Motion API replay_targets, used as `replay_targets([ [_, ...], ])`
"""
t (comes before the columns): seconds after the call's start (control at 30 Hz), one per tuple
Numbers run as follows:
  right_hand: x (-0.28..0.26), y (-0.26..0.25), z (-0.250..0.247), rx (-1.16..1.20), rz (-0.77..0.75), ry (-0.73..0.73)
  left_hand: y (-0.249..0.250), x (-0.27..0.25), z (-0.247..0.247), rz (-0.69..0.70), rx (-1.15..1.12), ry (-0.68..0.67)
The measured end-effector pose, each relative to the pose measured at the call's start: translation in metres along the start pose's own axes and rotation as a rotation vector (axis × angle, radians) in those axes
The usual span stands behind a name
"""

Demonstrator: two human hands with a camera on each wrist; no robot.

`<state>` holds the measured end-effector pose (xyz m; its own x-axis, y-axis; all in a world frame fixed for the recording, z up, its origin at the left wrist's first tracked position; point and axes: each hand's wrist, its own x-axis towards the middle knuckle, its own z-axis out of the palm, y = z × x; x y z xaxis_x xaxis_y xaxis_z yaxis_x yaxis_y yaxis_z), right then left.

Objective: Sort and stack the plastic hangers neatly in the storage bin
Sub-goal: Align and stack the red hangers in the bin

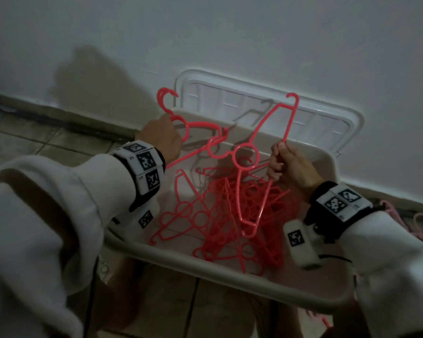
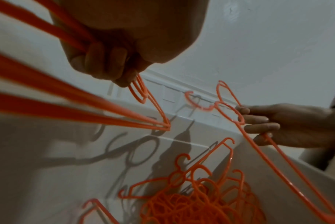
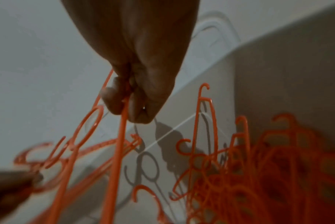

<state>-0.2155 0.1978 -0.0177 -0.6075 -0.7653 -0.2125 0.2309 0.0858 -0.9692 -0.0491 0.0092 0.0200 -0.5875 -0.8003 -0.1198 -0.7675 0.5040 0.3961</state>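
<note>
Dim tiled floor (image 1: pixel 59 147) by a pale wall (image 1: pixel 230 32), one open bin (image 1: pixel 230 272) between two sleeved arms.

Inside the bin lies one tangled heap (image 1: pixel 244 211) of red hangers, too knotted to count. Above it, the right hand (image 1: pixel 287 167) pinches the arm of one hanger (image 1: pixel 276 123) held on end, and the left hand (image 1: pixel 160 136) is clenched around what look like two hangers (image 1: pixel 198 128), near their hooks. Beyond, one white lid (image 1: pixel 327 118) leans on the wall.

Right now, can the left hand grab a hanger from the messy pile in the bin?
Probably not yet. The left hand already grips hangers up over the bin, so its fingers are full. The pile below lies uncovered.
</note>
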Motion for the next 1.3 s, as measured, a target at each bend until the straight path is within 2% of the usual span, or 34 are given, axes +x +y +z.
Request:
replay_targets([
  [0.03, -0.001, -0.002, 0.001, 0.099, 0.035, -0.011, -0.001, 0.001, 0.003, -0.012, -0.068, -0.040],
  [0.1, -0.003, -0.003, 0.005, 0.208, 0.093, -0.033, 0.001, 0.000, 0.013, -0.032, -0.350, -0.128],
  [0.17, -0.006, -0.001, 0.014, 0.262, 0.135, -0.065, 0.012, -0.007, 0.018, -0.120, -0.644, -0.273],
  [0.23, -0.008, 0.002, 0.024, 0.275, 0.155, -0.077, 0.027, -0.015, 0.020, -0.209, -0.853, -0.443],
  [0.27, -0.009, 0.005, 0.029, 0.279, 0.164, -0.075, 0.034, -0.020, 0.020, -0.212, -0.936, -0.479],
  [0.33, -0.011, 0.009, 0.038, 0.315, 0.194, -0.050, 0.045, -0.026, 0.018, -0.150, -1.042, -0.457],
  [0.37, -0.012, 0.010, 0.042, 0.331, 0.218, -0.037, 0.047, -0.027, 0.018, -0.106, -1.061, -0.396],
  [0.43, -0.012, 0.011, 0.047, 0.339, 0.274, -0.039, 0.045, -0.027, 0.023, 0.009, -0.902, -0.273],
  [0.5, -0.012, 0.012, 0.050, 0.181, 0.352, -0.061, 0.037, -0.025, 0.031, 0.068, -0.665, -0.242],
  [0.57, -0.012, 0.015, 0.048, -0.269, 0.338, -0.113, 0.027, -0.022, 0.038, 0.048, -0.544, -0.258],
  [0.63, -0.011, 0.020, 0.041, -0.822, 0.258, -0.223, 0.020, -0.020, 0.042, 0.009, -0.601, -0.278],
  [0.67, -0.012, 0.022, 0.040, -0.989, 0.268, -0.305, 0.018, -0.018, 0.042, -0.030, -0.675, -0.288],
  [0.77, -0.024, 0.034, 0.045, -1.156, 0.492, -0.615, 0.011, -0.013, 0.041, -0.054, -0.716, -0.305],
  [0.8, -0.027, 0.037, 0.049, -1.167, 0.542, -0.655, 0.008, -0.010, 0.043, -0.040, -0.683, -0.310],
  [0.9, -0.031, 0.036, 0.053, -1.167, 0.611, -0.647, 0.003, -0.004, 0.044, -0.053, -0.607, -0.288],
  [1.0, -0.031, 0.018, 0.046, -1.317, 0.611, -0.561, 0.004, -0.002, 0.044, -0.074, -0.634, -0.278],
  [1.1, -0.027, -0.002, 0.034, -1.619, 0.456, -0.572, 0.010, -0.003, 0.039, -0.116, -0.754, -0.257],
  [1.2, -0.021, -0.013, 0.022, -1.729, 0.365, -0.465, 0.007, -0.002, 0.040, -0.083, -0.767, -0.270],
  [1.3, -0.019, -0.011, 0.010, -1.746, 0.322, -0.338, -0.003, 0.000, 0.047, 0.021, -0.657, -0.284],
])
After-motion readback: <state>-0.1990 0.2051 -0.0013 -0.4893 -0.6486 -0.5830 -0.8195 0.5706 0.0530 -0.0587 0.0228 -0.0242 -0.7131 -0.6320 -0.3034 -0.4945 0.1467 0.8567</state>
